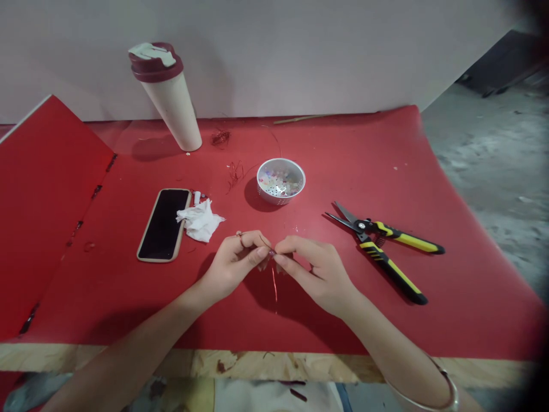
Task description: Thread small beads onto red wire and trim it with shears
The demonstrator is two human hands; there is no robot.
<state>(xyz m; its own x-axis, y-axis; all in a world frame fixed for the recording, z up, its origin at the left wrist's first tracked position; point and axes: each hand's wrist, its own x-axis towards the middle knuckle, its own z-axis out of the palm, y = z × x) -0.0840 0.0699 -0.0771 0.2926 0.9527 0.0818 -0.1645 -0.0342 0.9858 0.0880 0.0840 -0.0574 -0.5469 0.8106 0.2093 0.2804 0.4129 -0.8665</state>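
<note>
Above the red table mat, my left hand and my right hand meet with thumbs and forefingers pinched. Between the fingertips is a small dark pinkish bead-like piece, partly hidden by them. A thin red wire hangs down from the pinch, and a short end curves up by the left forefinger. Both hands are closed on this wire and its small piece; which fingers grip which part is hard to make out. Just beyond them stands a small pierced bowl with pale and coloured beads inside.
Open yellow-black snips lie to the right. A phone and crumpled tissue lie left. A lidded cup stands behind, beside tangled wire scraps. A red board rises at far left. The wooden table edge runs in front.
</note>
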